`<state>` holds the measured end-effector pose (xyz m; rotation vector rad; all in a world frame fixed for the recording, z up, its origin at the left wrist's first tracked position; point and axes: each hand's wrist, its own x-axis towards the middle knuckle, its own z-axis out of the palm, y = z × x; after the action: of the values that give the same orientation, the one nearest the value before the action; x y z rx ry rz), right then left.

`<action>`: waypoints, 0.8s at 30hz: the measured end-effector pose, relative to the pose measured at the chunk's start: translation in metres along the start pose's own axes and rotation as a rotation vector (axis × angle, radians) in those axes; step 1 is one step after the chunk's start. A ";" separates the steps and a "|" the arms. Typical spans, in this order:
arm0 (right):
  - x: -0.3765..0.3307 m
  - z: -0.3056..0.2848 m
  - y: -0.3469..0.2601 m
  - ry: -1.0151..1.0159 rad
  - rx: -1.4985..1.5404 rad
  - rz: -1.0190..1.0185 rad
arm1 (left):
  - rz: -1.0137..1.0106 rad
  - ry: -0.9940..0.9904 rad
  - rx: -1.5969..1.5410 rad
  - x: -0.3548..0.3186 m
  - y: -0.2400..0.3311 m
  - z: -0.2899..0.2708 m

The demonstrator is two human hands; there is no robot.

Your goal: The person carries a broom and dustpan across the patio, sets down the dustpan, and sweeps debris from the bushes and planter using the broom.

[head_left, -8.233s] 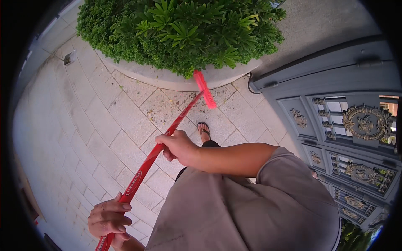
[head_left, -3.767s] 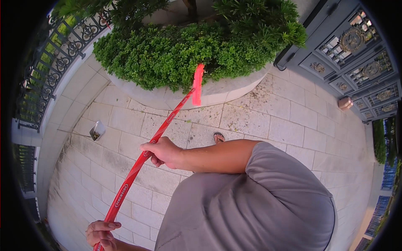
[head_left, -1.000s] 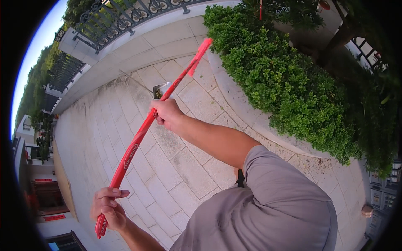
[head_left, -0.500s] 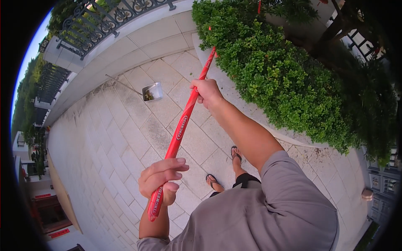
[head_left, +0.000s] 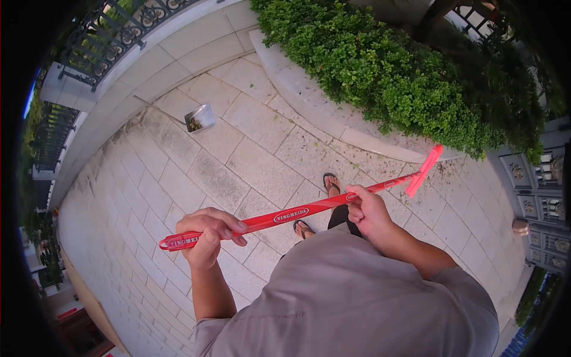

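Observation:
A red long-handled broom (head_left: 291,214) lies slantwise across the front of my body, its narrow crosswise head at the far right beside the planter edge. My left hand (head_left: 205,235) wraps around the handle near its looped end. Farther along the shaft, my right hand (head_left: 370,213) is closed on it, close to my waist. Bristles cannot be made out on the head. Away to the upper left, a metal dustpan (head_left: 200,118) with a long thin handle sits on the paving, with leaves and litter inside.
A curved stone planter (head_left: 297,98) holds a green hedge (head_left: 369,65). Leaf bits are scattered along its foot. A low wall (head_left: 172,56) with an iron fence runs at the upper left. At the right stands a grey ornamental gate (head_left: 529,196). My sandalled feet (head_left: 331,184) stand on the stone paving.
The broom has swung rightward, from pointing at the hedge to lying across my body. My right hand has drawn back toward my waist. My left hand has moved slightly left.

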<state>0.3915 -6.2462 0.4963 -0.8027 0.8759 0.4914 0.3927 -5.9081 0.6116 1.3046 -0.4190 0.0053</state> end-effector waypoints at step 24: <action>0.108 0.200 -0.047 -0.270 -0.047 -0.117 | 0.354 0.154 0.498 0.035 0.055 -0.004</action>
<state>0.5804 -6.1113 0.5036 -0.8046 0.5664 0.5050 0.4130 -5.8974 0.6725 1.6866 -0.5320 0.5332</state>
